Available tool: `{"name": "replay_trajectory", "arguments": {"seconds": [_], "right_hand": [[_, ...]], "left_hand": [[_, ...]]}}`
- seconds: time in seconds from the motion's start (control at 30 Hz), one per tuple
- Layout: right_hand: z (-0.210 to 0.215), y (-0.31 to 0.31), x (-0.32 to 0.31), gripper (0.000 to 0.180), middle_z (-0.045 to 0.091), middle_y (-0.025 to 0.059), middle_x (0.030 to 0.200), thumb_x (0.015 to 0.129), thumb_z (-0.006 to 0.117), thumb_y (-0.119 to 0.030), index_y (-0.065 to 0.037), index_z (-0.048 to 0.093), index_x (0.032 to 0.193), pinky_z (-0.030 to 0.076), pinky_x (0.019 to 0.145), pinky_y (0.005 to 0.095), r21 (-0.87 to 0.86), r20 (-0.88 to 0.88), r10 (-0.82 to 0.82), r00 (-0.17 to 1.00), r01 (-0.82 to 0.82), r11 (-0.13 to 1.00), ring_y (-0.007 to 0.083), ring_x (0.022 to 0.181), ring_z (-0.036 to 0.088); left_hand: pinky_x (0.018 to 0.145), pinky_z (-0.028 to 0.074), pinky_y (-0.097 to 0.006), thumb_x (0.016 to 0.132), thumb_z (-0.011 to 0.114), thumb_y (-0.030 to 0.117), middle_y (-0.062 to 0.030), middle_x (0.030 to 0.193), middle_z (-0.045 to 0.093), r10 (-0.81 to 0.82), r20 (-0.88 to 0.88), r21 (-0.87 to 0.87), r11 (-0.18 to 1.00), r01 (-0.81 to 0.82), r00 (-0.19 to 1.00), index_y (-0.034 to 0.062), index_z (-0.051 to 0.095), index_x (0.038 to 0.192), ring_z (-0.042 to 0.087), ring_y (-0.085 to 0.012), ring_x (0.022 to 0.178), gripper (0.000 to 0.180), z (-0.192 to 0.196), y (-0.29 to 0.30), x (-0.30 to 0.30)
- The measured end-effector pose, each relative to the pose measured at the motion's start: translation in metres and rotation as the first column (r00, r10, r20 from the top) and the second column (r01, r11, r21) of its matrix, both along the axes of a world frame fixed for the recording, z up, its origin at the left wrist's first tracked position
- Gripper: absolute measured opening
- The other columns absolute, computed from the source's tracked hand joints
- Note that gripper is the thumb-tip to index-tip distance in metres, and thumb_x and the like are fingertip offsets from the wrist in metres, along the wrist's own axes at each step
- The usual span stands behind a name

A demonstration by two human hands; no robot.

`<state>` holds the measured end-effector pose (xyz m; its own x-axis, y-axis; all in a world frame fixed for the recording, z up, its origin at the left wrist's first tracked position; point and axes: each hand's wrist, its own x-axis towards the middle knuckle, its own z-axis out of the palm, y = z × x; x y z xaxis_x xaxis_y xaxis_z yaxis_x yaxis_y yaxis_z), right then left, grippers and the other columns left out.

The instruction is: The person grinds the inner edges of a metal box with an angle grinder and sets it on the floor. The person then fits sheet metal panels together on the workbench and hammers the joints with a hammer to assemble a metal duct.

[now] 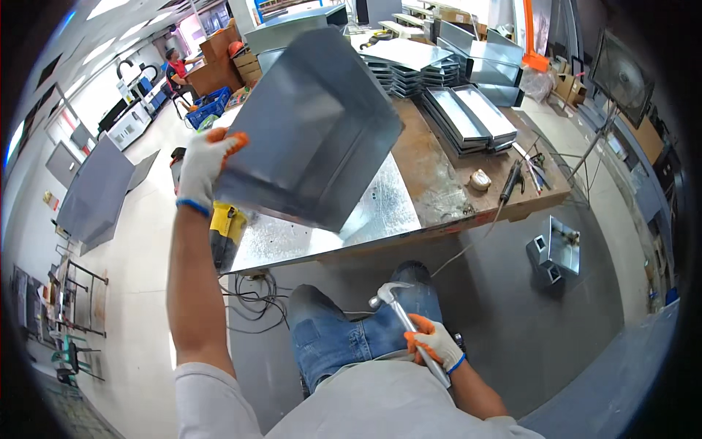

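Head view, looking down past white shirt and blue jeans [344, 333].

Left hand [205, 164], in white knit glove with orange fingertips and blue cuff: fingers clamped on left edge of large folded grey galvanized sheet-metal piece [311, 128]. Piece lifted and tilted, lower corner just above or touching flat galvanized steel sheet [292, 238] on near-left part of workbench; contact not clear.

Right hand [433, 342], same kind of glove: fingers closed round handle of steel claw hammer [398, 307]. Hammer held low beside right knee, off the bench, below its near edge, head up and toward the left.

Workbench: brown, rust-stained wooden top [431, 172]. Flat steel sheet covers near-left corner, overhanging slightly at near edge. Stack of shallow grey folded metal trays [468, 117] along the far-right part. Small round tape measure [480, 180] near right edge, dark-handled tool [512, 179] with cord just beside it, cord trailing over near edge to floor. More folded grey panels [413, 66] piled at far edge.

Yellow-and-black power tool [227, 227] at left edge of bench, below the left wrist. Tangle of black cables [252, 296] on floor beneath near-left corner. Small grey metal box section [556, 252] on grey floor, well apart from bench's right corner. Another person in red top [175, 66] seated far off, upper left.
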<state>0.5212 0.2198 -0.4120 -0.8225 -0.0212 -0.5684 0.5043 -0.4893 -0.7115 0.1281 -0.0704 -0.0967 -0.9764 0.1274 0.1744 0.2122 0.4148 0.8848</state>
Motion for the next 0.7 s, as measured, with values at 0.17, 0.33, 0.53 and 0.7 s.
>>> {"name": "replay_trajectory", "arguments": {"seconds": [0.17,0.33,0.53,0.7], "right_hand": [[-0.003,-0.001,-0.005,0.075,0.07,0.0148,0.084,0.095,0.078,-0.012,0.0,0.043,0.161,0.048,0.044,0.0291,-0.04,-0.023,-0.034,0.999,0.033,0.999,0.0175,0.059,0.064],[-0.008,0.002,-0.008,0.078,0.07,0.0153,0.081,0.095,0.078,-0.013,-0.002,0.041,0.163,0.049,0.044,0.0311,-0.05,-0.029,-0.013,0.999,0.012,0.999,0.0193,0.053,0.062],[-0.015,0.005,-0.012,0.079,0.07,0.0148,0.081,0.095,0.079,-0.015,-0.002,0.041,0.163,0.05,0.044,0.0306,-0.103,-0.004,0.009,1.0,-0.009,0.995,0.0187,0.049,0.061],[-0.01,0.007,-0.019,0.078,0.071,0.0146,0.081,0.095,0.079,-0.016,-0.002,0.042,0.162,0.05,0.043,0.0297,-0.079,0.024,0.057,0.998,-0.055,0.995,0.0173,0.047,0.061]], "left_hand": [[0.09,0.054,-0.025,0.095,0.076,0.004,-0.0095,0.107,0.077,0.079,-0.107,0.379,0.925,-0.033,0.991,-0.0029,0.074,0.121,0.071,-0.0161,0.094,0.027,-0.117,-0.001,-0.028],[0.092,0.053,-0.025,0.096,0.074,0.001,-0.0088,0.111,0.076,-0.017,-0.166,0.659,0.742,0.123,0.986,-0.0036,0.072,0.123,0.07,-0.0161,0.098,0.027,-0.202,0.005,-0.045],[0.09,0.054,-0.026,0.096,0.07,-0.002,-0.0079,0.114,0.075,-0.155,-0.026,0.531,0.835,0.145,0.988,-0.0025,0.071,0.124,0.069,-0.0156,0.096,0.028,-0.24,-0.03,-0.049],[0.083,0.051,-0.025,0.097,0.069,0.002,-0.0076,0.1,0.076,-0.134,-0.001,0.354,0.927,0.126,0.991,-0.0027,0.074,0.113,0.067,-0.0149,0.088,0.018,-0.259,-0.049,-0.052]]}}
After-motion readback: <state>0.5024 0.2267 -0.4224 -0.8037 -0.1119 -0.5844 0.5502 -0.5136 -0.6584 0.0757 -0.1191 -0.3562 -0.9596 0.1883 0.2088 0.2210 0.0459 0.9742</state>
